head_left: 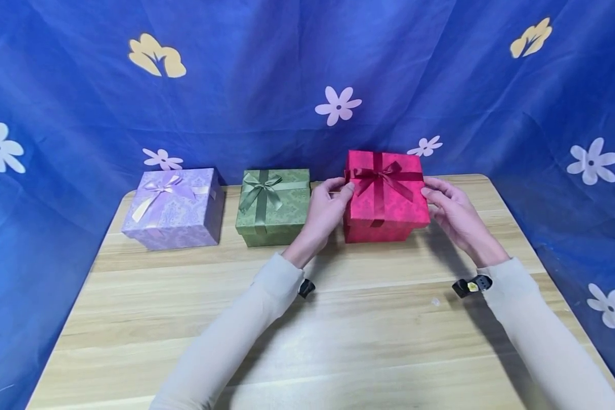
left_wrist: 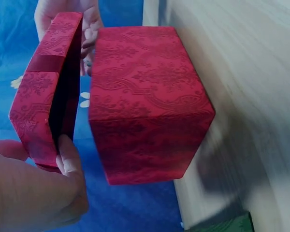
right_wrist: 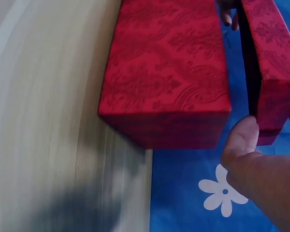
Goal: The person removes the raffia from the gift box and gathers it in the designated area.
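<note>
Both hands hold the red gift box lid (head_left: 363,206), which has a dark red ribbon bow on top, raised off its red patterned box base (head_left: 376,234). A gap shows between lid (left_wrist: 36,99) and base (left_wrist: 142,77) in the left wrist view. My left hand (head_left: 329,209) pinches the lid's left side, its thumb (left_wrist: 70,157) at the lower rim. On the opposite side, my right hand (head_left: 457,219) grips the lid, with the thumb (right_wrist: 242,135) at the rim in the right wrist view. The inside of the base is hidden.
A green gift box (head_left: 293,219) with a bow stands left of the red one, close by my left forearm. Farther left is a lilac gift box (head_left: 187,219). All stand along the back of the wooden table (head_left: 184,307), before a blue flowered curtain (head_left: 266,85).
</note>
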### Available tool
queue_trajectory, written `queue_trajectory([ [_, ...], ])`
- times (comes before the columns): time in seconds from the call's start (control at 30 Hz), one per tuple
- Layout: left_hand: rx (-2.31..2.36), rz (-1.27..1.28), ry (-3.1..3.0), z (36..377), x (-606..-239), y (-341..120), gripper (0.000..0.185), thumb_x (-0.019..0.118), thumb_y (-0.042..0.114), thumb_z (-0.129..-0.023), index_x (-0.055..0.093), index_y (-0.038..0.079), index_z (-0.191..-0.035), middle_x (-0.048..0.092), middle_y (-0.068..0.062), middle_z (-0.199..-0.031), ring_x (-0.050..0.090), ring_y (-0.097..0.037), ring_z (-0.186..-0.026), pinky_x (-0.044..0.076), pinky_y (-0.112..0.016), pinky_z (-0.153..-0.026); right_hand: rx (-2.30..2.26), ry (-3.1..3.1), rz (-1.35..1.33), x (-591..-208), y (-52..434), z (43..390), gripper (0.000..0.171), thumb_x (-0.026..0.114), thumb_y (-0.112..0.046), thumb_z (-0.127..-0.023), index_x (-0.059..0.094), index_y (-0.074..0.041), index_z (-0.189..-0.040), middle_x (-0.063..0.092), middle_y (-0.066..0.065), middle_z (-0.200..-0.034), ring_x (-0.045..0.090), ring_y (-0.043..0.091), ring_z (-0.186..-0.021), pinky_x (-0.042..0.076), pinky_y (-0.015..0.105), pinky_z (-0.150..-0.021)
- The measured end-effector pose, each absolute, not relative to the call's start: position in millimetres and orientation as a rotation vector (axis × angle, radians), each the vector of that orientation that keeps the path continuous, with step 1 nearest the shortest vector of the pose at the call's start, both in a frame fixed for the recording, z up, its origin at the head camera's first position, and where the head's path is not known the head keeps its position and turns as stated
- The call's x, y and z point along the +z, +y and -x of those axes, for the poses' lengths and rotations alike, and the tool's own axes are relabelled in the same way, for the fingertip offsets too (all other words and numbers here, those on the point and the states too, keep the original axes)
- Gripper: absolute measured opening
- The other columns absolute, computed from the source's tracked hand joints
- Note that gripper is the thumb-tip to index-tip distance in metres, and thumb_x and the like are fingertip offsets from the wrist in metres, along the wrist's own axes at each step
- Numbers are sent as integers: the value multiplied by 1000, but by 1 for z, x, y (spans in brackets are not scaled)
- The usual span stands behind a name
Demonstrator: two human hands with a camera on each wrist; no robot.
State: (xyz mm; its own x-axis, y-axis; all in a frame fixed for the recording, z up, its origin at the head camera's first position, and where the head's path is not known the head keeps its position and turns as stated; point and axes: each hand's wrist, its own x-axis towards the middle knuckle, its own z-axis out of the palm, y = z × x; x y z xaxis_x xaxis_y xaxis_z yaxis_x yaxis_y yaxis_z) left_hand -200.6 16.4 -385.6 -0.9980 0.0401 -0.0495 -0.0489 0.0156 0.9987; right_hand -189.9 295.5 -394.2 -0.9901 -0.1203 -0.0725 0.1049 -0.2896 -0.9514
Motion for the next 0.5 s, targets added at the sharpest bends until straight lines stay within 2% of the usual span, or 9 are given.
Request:
queue_trajectory([
  [0.1, 2163, 4, 2181, 196, -383, 12, 40, 71, 23, -108, 70, -7, -134, 74, -14, -113, 67, -19, -97, 53, -26, -82, -2472, 1676, 13, -391, 297, 186, 14, 62, -1, -110, 72, 2, -119, 75, 5, -98, 70, 11, -81, 59, 21, -75],
  [0.17, 2160, -3, 2186, 193, -381, 9, 37, 73, 24, -106, 74, -7, -126, 75, -12, -109, 66, -18, -94, 51, -25, -78, -2496, 1630, 7, -390, 297, 184, 16, 62, 0, -109, 79, 1, -110, 76, 5, -92, 71, 11, -77, 60, 21, -75],
  [0.27, 2152, -10, 2184, 189, -378, 6, 33, 75, 24, -106, 76, -7, -119, 74, -11, -105, 63, -17, -92, 50, -26, -78, -2511, 1595, 10, -387, 298, 181, 20, 62, 1, -110, 82, 2, -107, 78, 7, -94, 73, 11, -79, 60, 21, -79],
  [0.33, 2149, -6, 2173, 186, -376, 5, 32, 76, 23, -105, 76, -6, -120, 74, -10, -107, 64, -17, -94, 50, -27, -80, -2511, 1580, 14, -386, 299, 180, 20, 62, 1, -109, 82, 3, -109, 79, 10, -104, 76, 14, -88, 61, 24, -85],
  [0.5, 2170, 1, 2110, 179, -370, 3, 30, 76, 16, -104, 75, -5, -124, 73, -11, -110, 67, -29, -103, 50, -30, -83, -2439, 1684, 22, -382, 301, 175, 18, 64, -3, -110, 81, -2, -115, 80, 8, -112, 77, 17, -96, 60, 27, -92],
])
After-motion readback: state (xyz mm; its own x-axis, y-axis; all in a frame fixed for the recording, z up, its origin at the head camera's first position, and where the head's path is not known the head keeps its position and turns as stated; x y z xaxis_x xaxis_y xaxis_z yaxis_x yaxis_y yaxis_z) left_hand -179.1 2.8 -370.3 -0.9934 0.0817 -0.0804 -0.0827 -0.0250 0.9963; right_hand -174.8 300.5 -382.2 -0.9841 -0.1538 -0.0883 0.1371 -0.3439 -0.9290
